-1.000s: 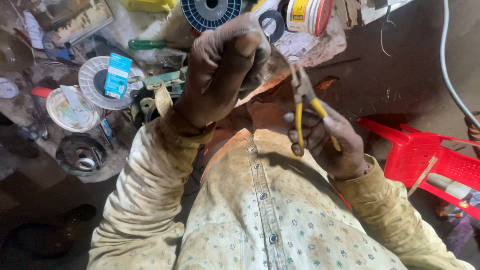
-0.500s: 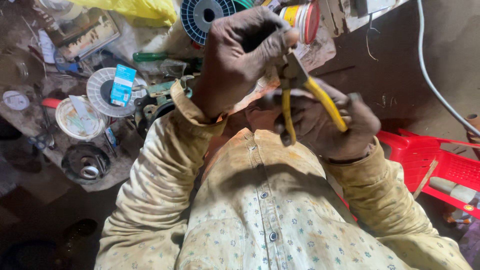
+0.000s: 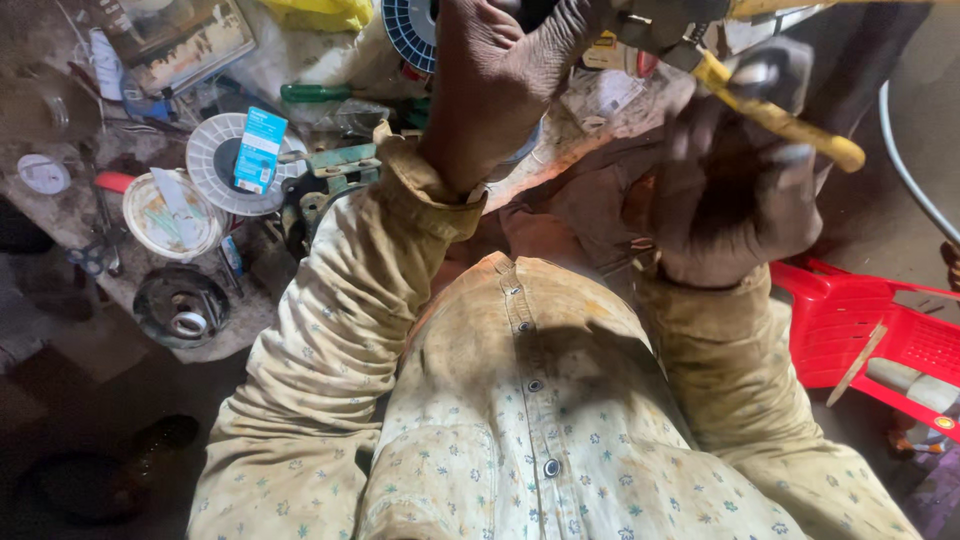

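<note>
Yellow plastic-sleeved metal pliers [image 3: 770, 110]

Since a second ago I've lifted both hands toward twelve o'clock, my left hand [image 3: 505, 85] now fisted at the top edge and my right hand [image 3: 735, 195] swinging the yellow-handled pliers [image 3: 770, 115] up toward one o'clock.

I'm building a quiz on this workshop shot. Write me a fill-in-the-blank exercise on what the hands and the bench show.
1. The right hand grips pliers with handles coloured ____.
2. The chair beside the person's right arm is coloured ____.
3. The small blue packet lies on a round ____ spool.
4. The left hand is raised next to the ____.

Missing words: yellow; red; white; pliers
</note>
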`<state>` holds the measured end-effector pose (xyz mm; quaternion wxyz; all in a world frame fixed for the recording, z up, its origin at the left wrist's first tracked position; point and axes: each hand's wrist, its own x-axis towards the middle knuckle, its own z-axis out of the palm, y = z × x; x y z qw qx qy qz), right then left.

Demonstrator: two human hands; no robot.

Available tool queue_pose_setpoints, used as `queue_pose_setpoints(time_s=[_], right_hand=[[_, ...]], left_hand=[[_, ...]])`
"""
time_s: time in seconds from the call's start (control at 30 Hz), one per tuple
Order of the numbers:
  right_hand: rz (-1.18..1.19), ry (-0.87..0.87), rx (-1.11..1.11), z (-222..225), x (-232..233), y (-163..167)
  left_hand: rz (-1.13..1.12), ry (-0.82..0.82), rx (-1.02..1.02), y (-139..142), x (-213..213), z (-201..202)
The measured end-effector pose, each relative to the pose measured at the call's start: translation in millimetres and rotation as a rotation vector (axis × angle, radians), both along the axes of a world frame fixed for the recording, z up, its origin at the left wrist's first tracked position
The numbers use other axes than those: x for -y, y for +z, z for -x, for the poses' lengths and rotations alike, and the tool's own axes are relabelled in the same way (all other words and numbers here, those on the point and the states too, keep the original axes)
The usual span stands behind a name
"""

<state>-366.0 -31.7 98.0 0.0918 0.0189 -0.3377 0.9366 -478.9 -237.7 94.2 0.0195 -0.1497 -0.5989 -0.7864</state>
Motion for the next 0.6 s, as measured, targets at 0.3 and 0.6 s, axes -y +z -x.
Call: queue_pose_setpoints(time_s=[0.3, 0.6], right_hand=[[-0.380, -0.120, -0.125, 49, 7, 59], [-0.327, -0.171, 0.034, 45, 13, 59]], left_hand=[[-0.143, -0.201, -0.068, 4, -2, -2], [0.216, 0.175, -0.175, -1, -4, -15]])
